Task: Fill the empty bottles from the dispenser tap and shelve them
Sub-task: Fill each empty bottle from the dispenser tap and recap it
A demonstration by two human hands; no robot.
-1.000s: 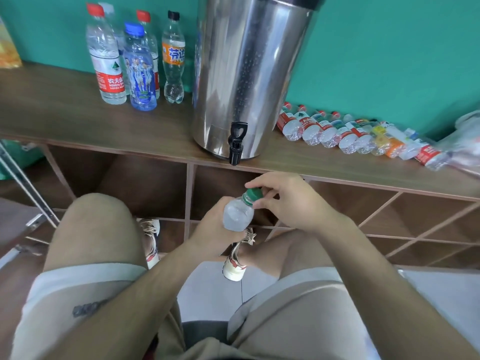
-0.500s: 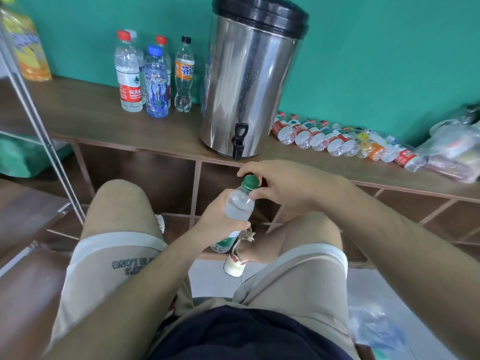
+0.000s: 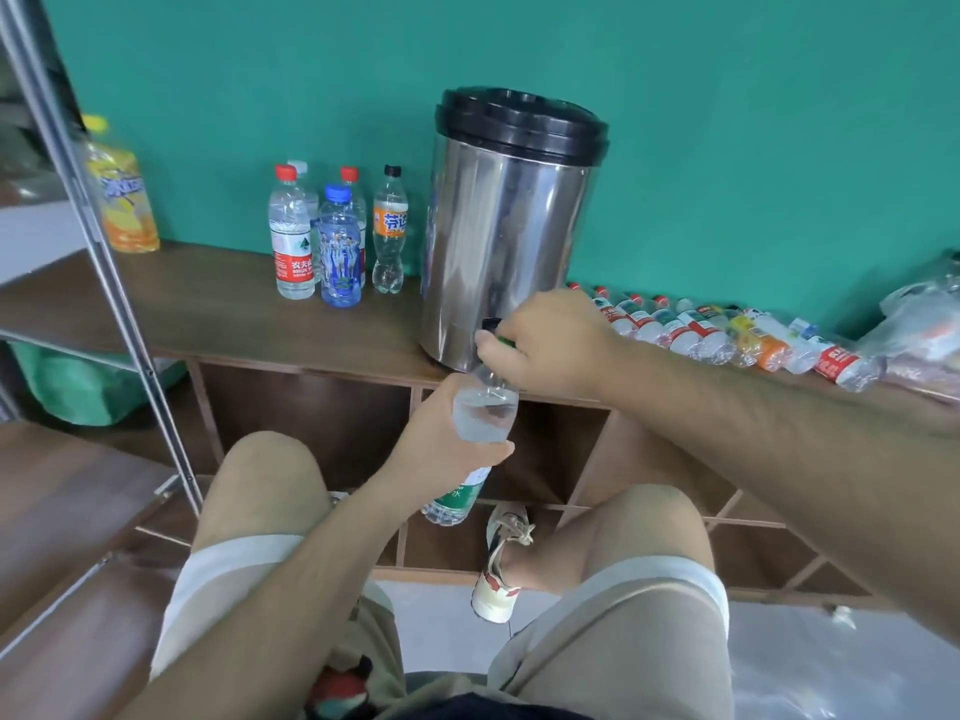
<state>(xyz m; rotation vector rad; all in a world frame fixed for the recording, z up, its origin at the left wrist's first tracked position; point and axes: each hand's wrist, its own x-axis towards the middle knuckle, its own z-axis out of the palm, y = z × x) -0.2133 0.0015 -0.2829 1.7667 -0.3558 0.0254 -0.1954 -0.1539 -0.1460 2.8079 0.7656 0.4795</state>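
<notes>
Two hands share one clear bottle just off the front edge of the bench, at six o'clock from the steel dispenser. The left hand grips the bottle's body, fingers curled round it. The bottle is tilted, with its neck up toward the dispenser and its green-labelled base pointing down at the floor. Water shows in the part above the hand. The right hand sits over the neck, fingers bunched and pinching the green cap, of which only a sliver shows. That hand hides most of the black tap behind it. At nine o'clock from the dispenser five capped bottles stand upright in a close cluster. Farther out that way a yellow bottle stands behind a slanting metal pole. At three o'clock a row of bottles lies along the green wall, ending near a crumpled plastic bag. Open cubbyholes run below the bench.
</notes>
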